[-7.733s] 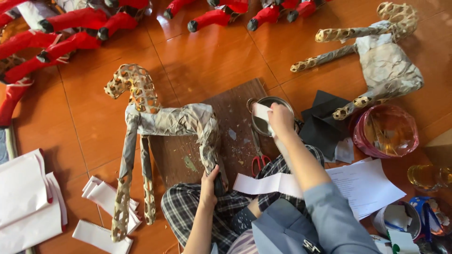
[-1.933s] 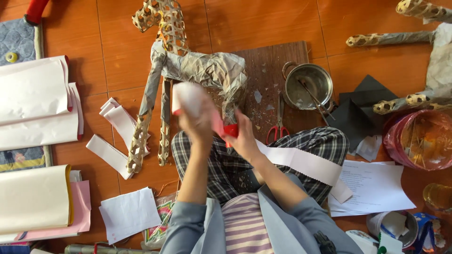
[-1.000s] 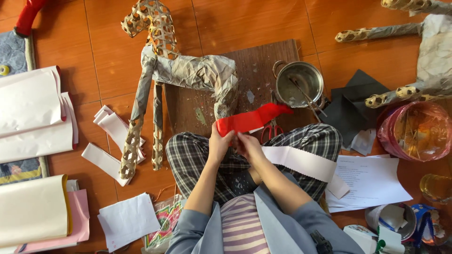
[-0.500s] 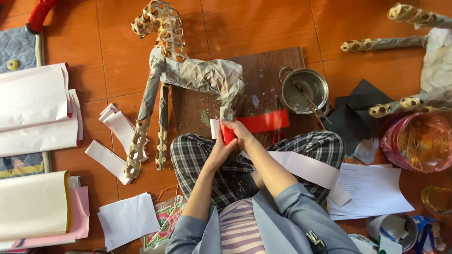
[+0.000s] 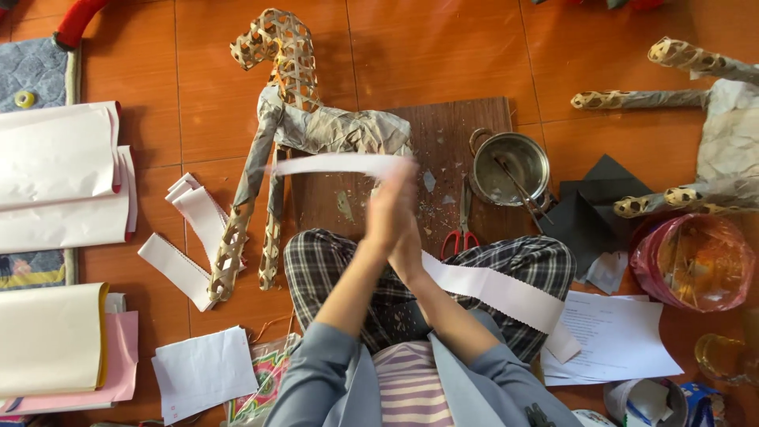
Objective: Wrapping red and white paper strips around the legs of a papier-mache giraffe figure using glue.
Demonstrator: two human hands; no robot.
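My left hand (image 5: pixel 385 215) and my right hand (image 5: pixel 411 237) are pressed together above my lap, blurred by motion. Between them they hold one end of a long paper strip (image 5: pixel 332 164). Its white side faces up, and it stretches left across the paper-wrapped body of a woven bamboo horse frame (image 5: pixel 288 87). The horse lies on the floor, partly on a brown wooden board (image 5: pixel 466 126). Another white paper strip (image 5: pixel 494 290) lies across my checked trousers.
A metal pot (image 5: pixel 510 166) with a brush and red-handled scissors (image 5: pixel 462 233) sit right of my hands. Black paper (image 5: pixel 589 209), a pink plastic bag (image 5: pixel 692 261) and a second horse frame (image 5: pixel 711 158) lie further right. Paper stacks (image 5: pixel 55 182) and white strips (image 5: pixel 190 229) lie left.
The strip showed its red side and pointed right toward the pot; now it is turned white side up and swung left over the horse's body. My hands rose slightly.
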